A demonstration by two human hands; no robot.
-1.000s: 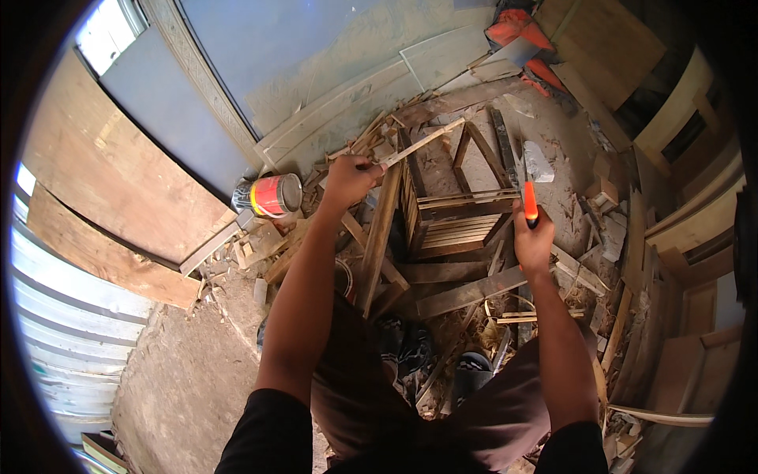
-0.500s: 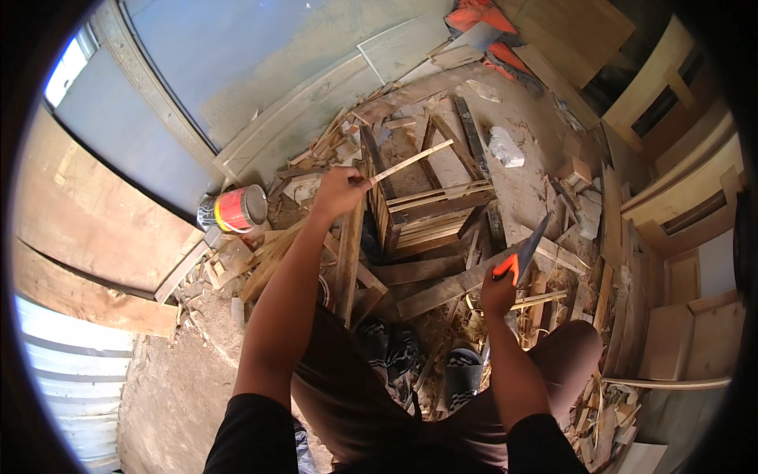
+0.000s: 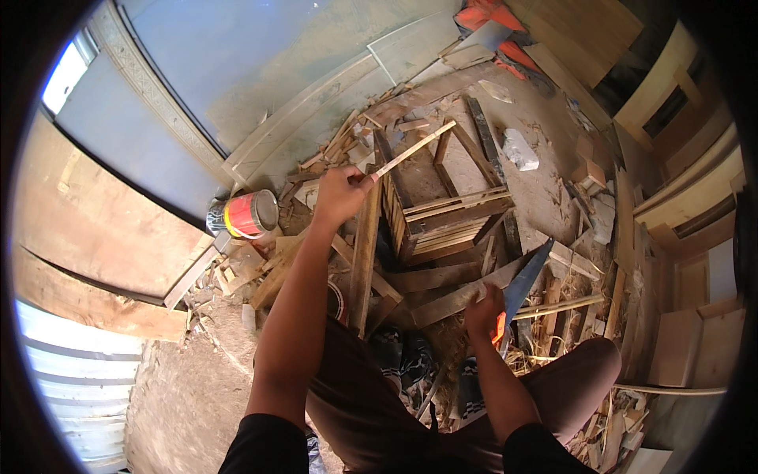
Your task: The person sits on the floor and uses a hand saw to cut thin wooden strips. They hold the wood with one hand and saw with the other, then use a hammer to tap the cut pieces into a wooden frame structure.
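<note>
1. Slats (image 3: 450, 239) already line the wooden frame (image 3: 467, 214) on the littered floor (image 3: 189, 395); one strip (image 3: 418, 148) is separate from it, in hand.
2. Left hand (image 3: 345, 193), arm stretched forward, pinches the strip's near end.
3. Right hand (image 3: 484, 314), arm more bent, appears clenched around the handle of the saw (image 3: 527, 280), blade pointing forward-right.

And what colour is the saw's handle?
The saw's handle is orange where it shows, best in the head view.
</note>
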